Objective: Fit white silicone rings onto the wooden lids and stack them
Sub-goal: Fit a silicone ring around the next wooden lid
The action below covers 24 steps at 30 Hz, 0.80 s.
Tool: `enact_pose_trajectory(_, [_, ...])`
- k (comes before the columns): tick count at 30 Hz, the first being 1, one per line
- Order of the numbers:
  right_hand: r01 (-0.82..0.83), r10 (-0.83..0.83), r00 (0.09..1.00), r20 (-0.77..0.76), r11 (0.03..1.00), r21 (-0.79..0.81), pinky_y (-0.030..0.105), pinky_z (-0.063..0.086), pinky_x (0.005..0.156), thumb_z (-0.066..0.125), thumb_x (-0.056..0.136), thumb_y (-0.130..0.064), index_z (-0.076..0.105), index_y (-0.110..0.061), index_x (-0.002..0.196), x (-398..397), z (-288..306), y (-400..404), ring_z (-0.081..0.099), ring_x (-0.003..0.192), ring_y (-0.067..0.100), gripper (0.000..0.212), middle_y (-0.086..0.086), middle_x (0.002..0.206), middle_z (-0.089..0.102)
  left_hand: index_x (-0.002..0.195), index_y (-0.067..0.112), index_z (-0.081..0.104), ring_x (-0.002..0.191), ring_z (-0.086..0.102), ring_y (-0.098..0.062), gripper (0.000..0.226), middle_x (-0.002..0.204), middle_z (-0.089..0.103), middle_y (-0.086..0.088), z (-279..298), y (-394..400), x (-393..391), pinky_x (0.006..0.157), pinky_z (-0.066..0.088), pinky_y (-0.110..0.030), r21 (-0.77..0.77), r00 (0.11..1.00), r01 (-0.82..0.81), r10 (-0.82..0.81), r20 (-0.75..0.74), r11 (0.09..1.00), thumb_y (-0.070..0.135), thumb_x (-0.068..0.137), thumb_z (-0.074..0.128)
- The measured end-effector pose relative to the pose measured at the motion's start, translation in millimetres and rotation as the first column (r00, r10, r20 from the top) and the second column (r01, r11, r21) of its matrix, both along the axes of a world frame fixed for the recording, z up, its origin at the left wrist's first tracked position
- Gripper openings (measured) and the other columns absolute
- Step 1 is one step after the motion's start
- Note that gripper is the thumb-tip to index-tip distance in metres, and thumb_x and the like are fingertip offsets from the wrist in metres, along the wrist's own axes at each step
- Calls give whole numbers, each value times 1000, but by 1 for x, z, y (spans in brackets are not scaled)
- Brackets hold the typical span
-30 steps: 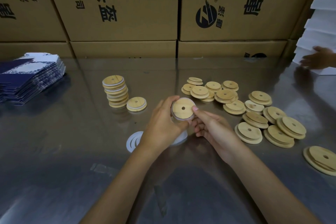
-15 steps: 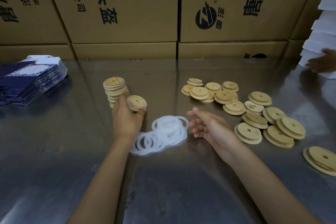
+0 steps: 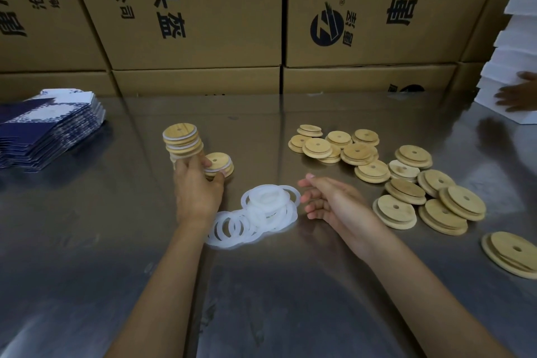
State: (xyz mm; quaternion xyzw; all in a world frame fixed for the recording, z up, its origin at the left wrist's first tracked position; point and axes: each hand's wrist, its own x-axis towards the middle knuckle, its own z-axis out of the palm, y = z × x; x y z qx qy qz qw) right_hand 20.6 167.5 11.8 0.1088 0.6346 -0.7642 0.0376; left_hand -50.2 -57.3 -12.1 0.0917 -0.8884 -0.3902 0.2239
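Bench [image 3: 87, 256]: reflective metal.
Left: blue printed sheets [image 3: 46, 136].
Middle: ringed lid stacks [image 3: 183, 142], white rings [image 3: 261, 212].
Right: bare wooden lids [image 3: 406, 183].

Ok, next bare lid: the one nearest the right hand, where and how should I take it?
Judging by its pose, pinch the nearest wooden lid by its rim, coming from its left where the right hand hovers open. It lies flat with the stepped side up; its right edge touches neighbouring lids, while the left rim faces bare table.
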Motion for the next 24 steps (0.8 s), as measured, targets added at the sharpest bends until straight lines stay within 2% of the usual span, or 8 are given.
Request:
enact_pose_trajectory(5, [44,-42,999,-23,997,64,25,54,61,62,97,-15,73,-6,98,-3,-4,2,61,63,15,14,7,71,67,121,8,60,128,39,-31,37,129,46,-15,3,1,4,102,39,-43,-83,1000,-11,11,-6,996,20,87,68])
enact_pose_trajectory(8, [177,-103,971,-214,914,364,21,54,72,62,96,-12,72,-17,92,-8,-7,13,63,71,9,11,-1,82,70,124,8,58,127,38,-32,39,129,45,-16,6,3,7,104,38,-44,-102,1000,-10,9,-8,995,19,88,65])
enact_pose_trajectory(10, [311,-87,922,-378,746,589,16,48,81,62,93,-11,71,-21,96,-9,-7,25,61,87,7,13,-8,94,69,123,10,58,124,40,-32,36,127,46,-15,10,5,10,102,39,-44,-99,999,-13,8,-43,995,18,88,61])
enact_pose_trajectory(12, [397,-89,901,-425,565,724,28,44,95,61,92,-13,71,-19,106,-9,-8,38,56,108,16,18,-5,109,67,120,13,59,121,42,-30,32,125,48,-12,14,10,13,98,40,-43,-92,997,1,-9,-82,996,17,88,58])
enact_pose_trajectory(15, [310,-204,942,-265,235,921,46,29,108,59,93,-28,61,-17,127,-9,-8,52,40,132,30,36,6,133,57,115,16,60,113,50,-27,27,121,49,-7,18,21,19,89,44,-40,-94,991,69,-79,-107,993,16,88,57])
enact_pose_trajectory(17, [149,-300,948,-110,112,982,55,22,112,57,94,-39,51,-15,136,-7,-5,56,30,140,34,49,11,144,48,112,17,60,108,55,-25,25,119,49,-2,19,31,23,87,49,-42,-110,983,128,-141,-115,986,15,88,56])
enact_pose_trajectory(20, [27,-318,948,11,115,993,62,19,115,55,94,-45,44,-12,139,-5,-3,56,26,144,37,57,13,149,42,114,18,60,111,53,-21,27,119,49,2,17,44,30,86,49,-42,-157,971,187,-207,-123,970,15,88,54])
enact_pose_trajectory(24, [57,-220,975,-29,123,991,53,26,111,53,95,-39,44,-15,139,-4,-2,48,33,140,32,51,10,146,46,115,17,60,112,48,-16,27,118,50,3,14,53,34,82,45,-34,-215,959,225,-254,-122,950,16,89,55])
